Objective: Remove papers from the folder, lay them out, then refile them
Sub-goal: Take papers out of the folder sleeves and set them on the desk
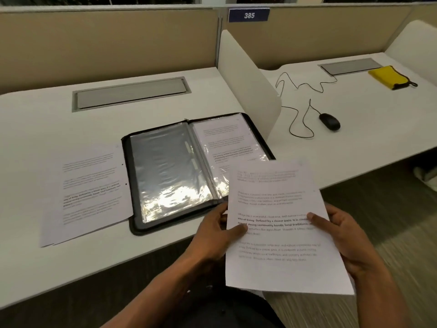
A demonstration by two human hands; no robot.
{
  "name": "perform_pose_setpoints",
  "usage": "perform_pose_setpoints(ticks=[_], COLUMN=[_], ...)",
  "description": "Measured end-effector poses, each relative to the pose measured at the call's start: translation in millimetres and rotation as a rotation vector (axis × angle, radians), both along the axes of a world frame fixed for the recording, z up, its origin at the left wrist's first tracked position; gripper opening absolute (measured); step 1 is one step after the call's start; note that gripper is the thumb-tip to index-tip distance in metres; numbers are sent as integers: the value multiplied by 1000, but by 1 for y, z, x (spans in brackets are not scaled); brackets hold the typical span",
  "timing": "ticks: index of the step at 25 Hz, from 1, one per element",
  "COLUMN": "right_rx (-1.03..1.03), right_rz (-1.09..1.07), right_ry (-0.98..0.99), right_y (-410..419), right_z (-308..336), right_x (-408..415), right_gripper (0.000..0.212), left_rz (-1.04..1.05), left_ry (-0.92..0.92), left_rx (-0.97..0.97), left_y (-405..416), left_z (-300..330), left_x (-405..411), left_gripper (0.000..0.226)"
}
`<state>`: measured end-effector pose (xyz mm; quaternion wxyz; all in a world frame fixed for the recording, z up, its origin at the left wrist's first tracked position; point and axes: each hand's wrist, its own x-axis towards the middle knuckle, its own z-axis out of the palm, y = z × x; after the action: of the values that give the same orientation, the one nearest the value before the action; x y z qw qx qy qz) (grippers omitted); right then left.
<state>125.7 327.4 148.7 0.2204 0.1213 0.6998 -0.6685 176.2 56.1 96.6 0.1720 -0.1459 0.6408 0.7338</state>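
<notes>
Both hands, left hand (pixel 214 229) and right hand (pixel 347 235), grip the thin, floppy paper (pixel 281 233) by its side edges, thumbs on top.

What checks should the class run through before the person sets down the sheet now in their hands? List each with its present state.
1. Sheet held securely: ok. The left hand and right hand each pinch an edge of the printed sheet.
2. Folder lying open and flat: ok. The black zip folder lies open on the desk.
3. Papers already laid out: ok. The laid-out papers lie left of the folder, overlapping.
4. Folder emptied: not ok. A filed page sits in the right-hand sleeve.
5. Left-hand sleeve empty: cannot tell; glare hides part.
6. Sheet count in hand: cannot tell.
</notes>
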Motion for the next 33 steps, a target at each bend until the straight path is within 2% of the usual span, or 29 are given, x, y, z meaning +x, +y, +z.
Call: perform_pose_setpoints(ticks=[6,10,16,20,24,29,31,33], right_rx=[28,71,128,211,262,354,361,380], right_rz=[115,253,286,326,422,526,551,589], right_ry=[102,195,247,230,219,256,279,349], right_y=[-95,-188,-326,-385,-422,-445,-445,-438], right_z=[-5,-28,-82,-102,-116,-123,-120,-115], right_x=[-27,-48,-67,-67,-72,-72,-68,-63], right_gripper=[30,28,22,21,34,52,45,29], left_rz=[282,487,733,760,722,729,706,677], left_ry=[118,120,74,48,96,63,44,33], left_rx=[-261,-420,-535,-608,-734,-856,-914,-975], left_y=[-84,-157,-261,-298,-319,-333,-335,-339], left_z=[-5,-9,-37,-50,-69,-93,-100,-107], left_x=[3,21,36,42,47,38,38,40], left_gripper=[48,47,54,59,69,54,50,49])
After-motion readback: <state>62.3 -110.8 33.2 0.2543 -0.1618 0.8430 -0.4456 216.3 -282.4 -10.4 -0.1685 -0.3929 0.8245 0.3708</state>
